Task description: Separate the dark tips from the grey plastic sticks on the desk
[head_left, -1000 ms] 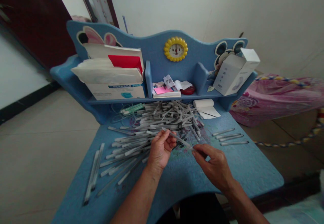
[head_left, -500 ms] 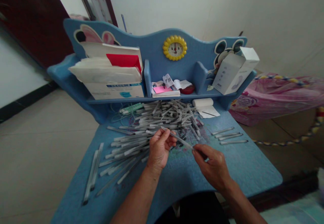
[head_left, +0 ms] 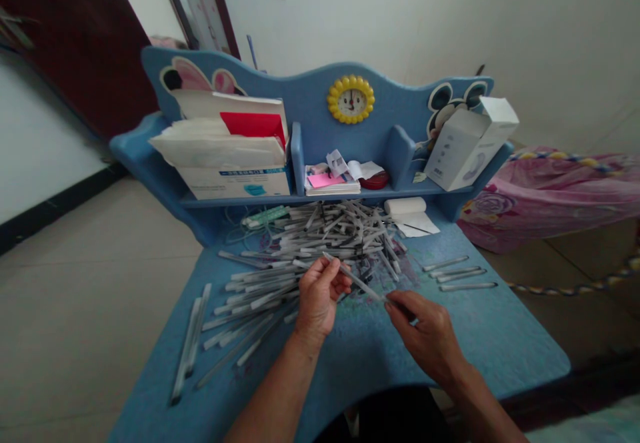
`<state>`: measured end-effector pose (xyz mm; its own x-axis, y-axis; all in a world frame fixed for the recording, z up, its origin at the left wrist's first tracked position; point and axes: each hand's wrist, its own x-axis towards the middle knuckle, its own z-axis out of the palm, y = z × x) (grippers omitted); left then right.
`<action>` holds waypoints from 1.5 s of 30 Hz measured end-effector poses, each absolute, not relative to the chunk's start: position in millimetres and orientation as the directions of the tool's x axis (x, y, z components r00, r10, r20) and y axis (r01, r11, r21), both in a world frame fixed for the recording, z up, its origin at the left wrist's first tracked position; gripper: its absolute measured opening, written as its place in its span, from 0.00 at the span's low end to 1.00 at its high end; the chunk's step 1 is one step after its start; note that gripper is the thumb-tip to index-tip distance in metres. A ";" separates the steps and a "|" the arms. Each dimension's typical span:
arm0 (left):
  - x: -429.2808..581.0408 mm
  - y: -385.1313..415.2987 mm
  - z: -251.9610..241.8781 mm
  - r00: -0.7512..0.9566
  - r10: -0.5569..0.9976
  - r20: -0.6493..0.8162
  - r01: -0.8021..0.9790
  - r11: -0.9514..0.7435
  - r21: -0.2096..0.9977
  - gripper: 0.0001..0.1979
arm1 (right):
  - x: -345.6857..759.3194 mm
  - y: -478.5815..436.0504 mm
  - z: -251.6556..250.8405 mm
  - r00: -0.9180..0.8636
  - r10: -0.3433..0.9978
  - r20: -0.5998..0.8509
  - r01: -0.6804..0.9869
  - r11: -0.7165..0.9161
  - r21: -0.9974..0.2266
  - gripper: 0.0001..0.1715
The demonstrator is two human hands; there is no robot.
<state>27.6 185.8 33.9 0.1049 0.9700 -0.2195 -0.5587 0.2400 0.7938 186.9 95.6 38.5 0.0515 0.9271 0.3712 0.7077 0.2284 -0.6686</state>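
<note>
My left hand (head_left: 317, 293) pinches the upper end of a thin grey pen tube (head_left: 356, 277), held slanted above the blue desk (head_left: 500, 343). The fingers of my right hand (head_left: 427, 333) are closed on the tube's lower end, where a dark tip shows. Right behind both hands lies a big heap of similar grey tubes (head_left: 330, 229). More tubes (head_left: 250, 293) fan out to the left of my left hand.
Three tubes (head_left: 457, 273) lie side by side at the right; two more (head_left: 190, 343) near the left edge. The shelf at the back holds a carton with papers (head_left: 230, 156), notes (head_left: 330, 179), a white box (head_left: 467, 143) and a paper roll (head_left: 405, 205). A pink cloth (head_left: 555, 193) lies at the right.
Both hands keep their hold on the same tube with hardly any movement. The view has shifted slightly.
</note>
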 end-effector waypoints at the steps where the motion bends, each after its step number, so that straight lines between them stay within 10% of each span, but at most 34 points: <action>1: 26.9 186.0 33.7 0.110 0.969 -0.223 -0.552 0.246 0.796 0.11 | 189.5 95.4 38.1 0.045 0.933 0.357 0.711 0.221 -0.667 0.08; 13: 25.6 172.3 43.7 0.698 0.647 -0.306 -0.178 0.571 0.801 0.07 | 221.3 117.1 65.1 -0.028 0.949 0.315 0.636 0.260 -0.727 0.09; 45: 38.8 169.2 35.6 0.735 0.472 -0.488 0.107 0.629 0.770 0.15 | 231.3 113.6 33.8 -0.239 0.964 0.115 0.274 0.181 -0.945 0.11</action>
<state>38.8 169.2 35.6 0.7346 0.4716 -0.4878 0.1073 0.6291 0.7699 231.3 113.6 33.8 -0.2395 0.9640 0.1154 0.2735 0.1811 -0.9447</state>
